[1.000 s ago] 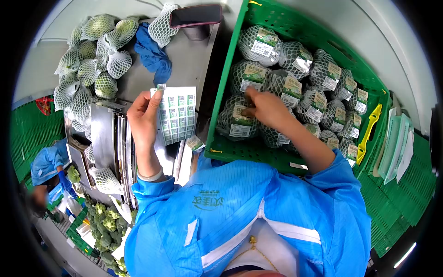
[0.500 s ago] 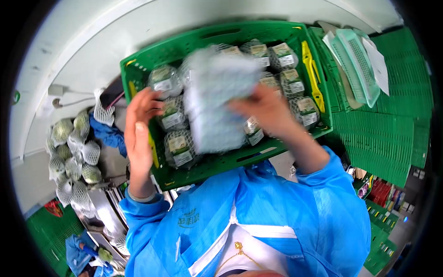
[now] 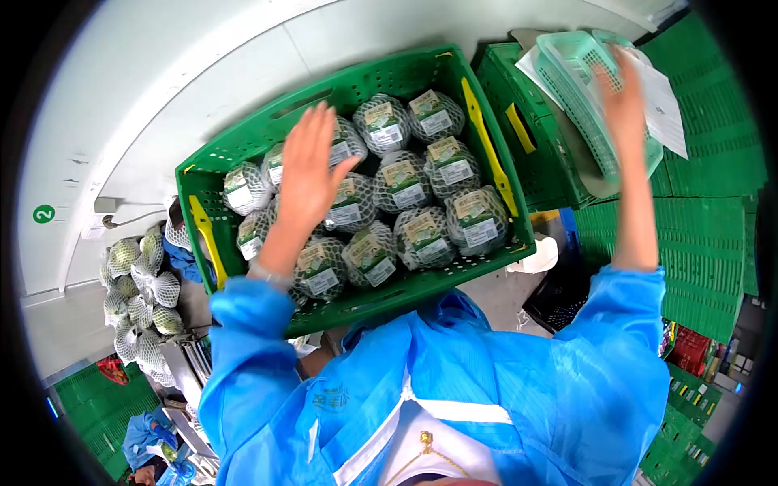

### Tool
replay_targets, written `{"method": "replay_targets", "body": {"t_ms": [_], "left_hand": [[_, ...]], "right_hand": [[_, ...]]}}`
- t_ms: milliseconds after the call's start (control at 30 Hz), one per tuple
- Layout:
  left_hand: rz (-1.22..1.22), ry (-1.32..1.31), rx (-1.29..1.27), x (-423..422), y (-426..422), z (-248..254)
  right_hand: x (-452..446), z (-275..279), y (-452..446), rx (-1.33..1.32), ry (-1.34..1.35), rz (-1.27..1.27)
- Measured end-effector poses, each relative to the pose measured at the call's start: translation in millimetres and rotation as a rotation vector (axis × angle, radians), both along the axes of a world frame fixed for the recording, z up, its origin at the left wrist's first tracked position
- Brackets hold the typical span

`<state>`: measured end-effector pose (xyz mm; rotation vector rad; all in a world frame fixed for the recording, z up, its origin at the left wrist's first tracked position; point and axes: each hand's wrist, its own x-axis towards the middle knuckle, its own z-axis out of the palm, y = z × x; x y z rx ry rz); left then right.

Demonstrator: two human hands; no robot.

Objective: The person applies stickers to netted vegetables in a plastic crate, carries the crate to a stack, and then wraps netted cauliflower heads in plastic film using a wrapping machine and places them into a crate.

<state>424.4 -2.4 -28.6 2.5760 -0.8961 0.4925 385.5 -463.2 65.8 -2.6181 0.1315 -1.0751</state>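
- L hand (image 3: 306, 166): open, palm down w/ fingers out straight & thumb off to the side, over the left half of the crate; nothing seen in it; can't tell if it touches the balls below
- R hand (image 3: 622, 109): fingers spread & loosely bent, over the mint basket (image 3: 577, 105) at far right; looks open, can't tell if fingertips touch the basket
- Crate (image 3: 405, 293): green, mid scene in front of the person, set at a slant w/ left end nearer, yellow handle (image 3: 489, 146) on right end & another on left
- Balls (image 3: 401, 182): white-netted produce inside the crate, packed in rows, some partly hidden by L hand & forearm
- Labels (image 3: 389, 134): green-&-white, on the balls, most facing up; print too small to read
- Mint basket: right of the crate, long, w/ papers (image 3: 660, 105) under & beside it
- Green crates (image 3: 689, 259): stacked at right, more at far left & lower right
- Bench at left: loose netted veg (image 3: 154, 287) in a heap, blue cloth (image 3: 182, 257) just right of it
- White wall (image 3: 146, 121): far left, green sign (image 3: 44, 213) reading "2"
- Co-worker (image 3: 146, 437): near left corner, blue clothing, partly cut off
- Black basket (image 3: 555, 304): low down, right of the crate's near side
- Person: blue jacket (image 3: 454, 381), wristband (image 3: 270, 277) on left wrist
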Motion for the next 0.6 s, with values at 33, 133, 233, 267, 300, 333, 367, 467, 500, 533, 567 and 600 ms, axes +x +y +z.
{"method": "replay_targets", "body": {"t_ms": [33, 133, 233, 267, 300, 333, 367, 467, 500, 533, 567, 600], "left_hand": [[0.003, -0.044, 0.021, 10.1, -22.0, -11.2], [0.076, -0.094, 0.221, 40.2, -40.0, -80.1], [0.09, -0.057, 0.304, 48.6, -38.4, -100.0], [0.077, -0.05, 0.301, 47.5, -36.3, -100.8], [0.071, -0.049, 0.291, 47.5, -33.4, -104.0], [0.018, -0.048, 0.206, 51.1, -30.8, -100.9], [-0.025, 0.07, 0.021, 57.5, -23.1, -94.2], [0.066, -0.039, 0.013, 7.1, 23.1, 11.6], [0.191, -0.112, 0.043, -15.5, 57.5, 33.6], [0.324, -0.029, -0.099, -30.1, 93.5, 38.1], [0.495, -0.148, -0.012, -48.7, 137.5, 29.2], [0.683, -0.136, -0.048, -54.6, 207.0, -13.3]], "right_hand": [[-15.1, -4.5, 65.0, -0.055, 0.065, 0.114], [-23.1, -36.5, 164.6, -0.207, 0.322, 0.585], [-41.6, -180.3, 177.0, -0.335, 0.716, 0.591], [-39.4, -175.0, 186.4, -0.365, 0.756, 0.558], [-40.6, -171.8, 188.4, -0.372, 0.752, 0.587], [-42.2, -168.4, 188.4, -0.372, 0.743, 0.6], [-42.3, -164.3, 184.0, -0.372, 0.729, 0.596], [-51.1, -99.4, 148.4, -0.085, 0.298, 0.49], [-55.7, -91.7, 133.2, 0.032, 0.146, 0.372], [-62.0, -94.0, 122.5, 0.151, 0.14, 0.175], [-63.9, -116.8, 113.6, 0.469, 0.198, 0.14], [-68.0, -112.9, 112.8, 0.852, 0.493, 0.182]]}}
